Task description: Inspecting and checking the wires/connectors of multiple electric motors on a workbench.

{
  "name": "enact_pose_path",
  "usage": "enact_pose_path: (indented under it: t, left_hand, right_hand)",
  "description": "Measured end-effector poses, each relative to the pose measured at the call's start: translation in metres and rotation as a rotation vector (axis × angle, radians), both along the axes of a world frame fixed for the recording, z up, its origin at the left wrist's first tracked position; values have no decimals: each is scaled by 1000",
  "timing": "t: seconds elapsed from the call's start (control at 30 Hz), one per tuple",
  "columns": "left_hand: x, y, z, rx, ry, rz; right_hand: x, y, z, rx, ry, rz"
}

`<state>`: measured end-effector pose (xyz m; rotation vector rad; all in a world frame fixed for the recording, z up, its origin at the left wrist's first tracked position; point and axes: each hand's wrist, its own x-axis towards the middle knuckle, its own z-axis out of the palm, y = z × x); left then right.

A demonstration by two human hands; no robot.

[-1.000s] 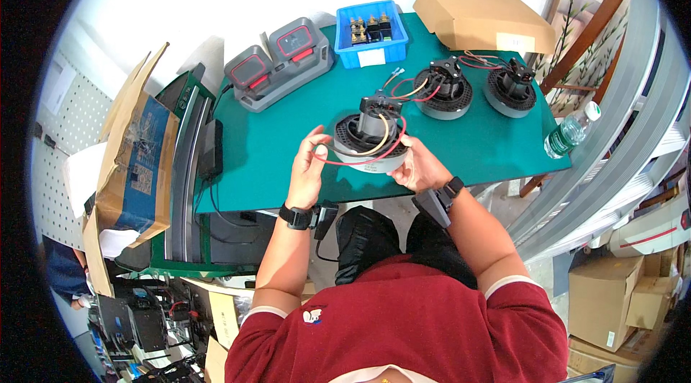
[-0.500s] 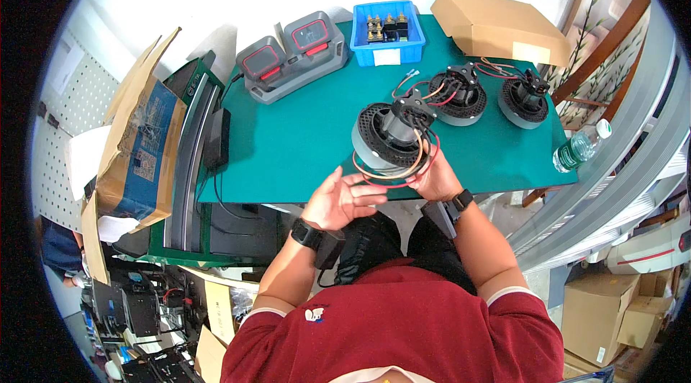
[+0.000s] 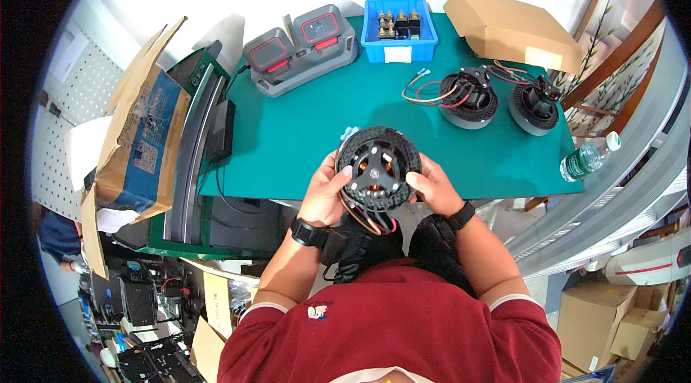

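A round black wheel motor (image 3: pixel 378 180) is held between my two hands over the front edge of the green table top (image 3: pixel 288 142). Its spoked hub faces up, with copper windings showing inside. My left hand (image 3: pixel 324 196) grips the left side of its rim, thumb on top. On the opposite side my right hand (image 3: pixel 435 188) grips the rim in the same way. Red, black and tan wires (image 3: pixel 368 222) hang from the near side. Two similar motors, one in the middle right (image 3: pixel 469 102) and one farther right (image 3: pixel 534 108), rest on the table with their wires loose.
A grey twin-bay charger (image 3: pixel 306 59), a blue bin (image 3: pixel 398 52) of small black parts with brass posts, and a cardboard box (image 3: pixel 504 26) line the back. A water bottle (image 3: pixel 586 158) lies tilted at the right edge. An open carton (image 3: pixel 140 156) stands left.
The wheel motor has come nearer to me and turned so its hub faces up. My left hand, open beside it before, has closed on its rim.
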<state>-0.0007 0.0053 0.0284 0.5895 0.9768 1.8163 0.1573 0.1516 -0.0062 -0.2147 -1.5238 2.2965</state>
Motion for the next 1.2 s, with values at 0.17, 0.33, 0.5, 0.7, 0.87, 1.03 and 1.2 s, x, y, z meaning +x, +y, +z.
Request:
enact_pose_path:
  t: [0.17, 0.33, 0.5, 0.7, 0.87, 1.03, 1.2]
  left_hand:
    - [0, -13, -12, 52, 58, 37]
    - [-1, -21, -15, 107, 122, 64]
    - [-8, -29, -22, 157, 255, 89]
    - [-11, -37, -20, 122, 415, 105]
    - [-8, -33, -12, 82, 448, 125]
    - [-1, -23, -2, 81, 410, 140]
    - [-2, -18, -5, 15, 341, 104]
  right_hand:
    - [1, -8, 3, 159, 2, 3]
    - [2, -12, 0, 148, 38, 50]
    - [1, -9, -1, 267, 58, 69]
    - [0, -6, -6, 291, 73, 95]
    - [0, -7, 0, 232, 92, 83]
    - [-2, -5, 1, 188, 84, 62]
    - [-1, 1, -5, 196, 1, 45]
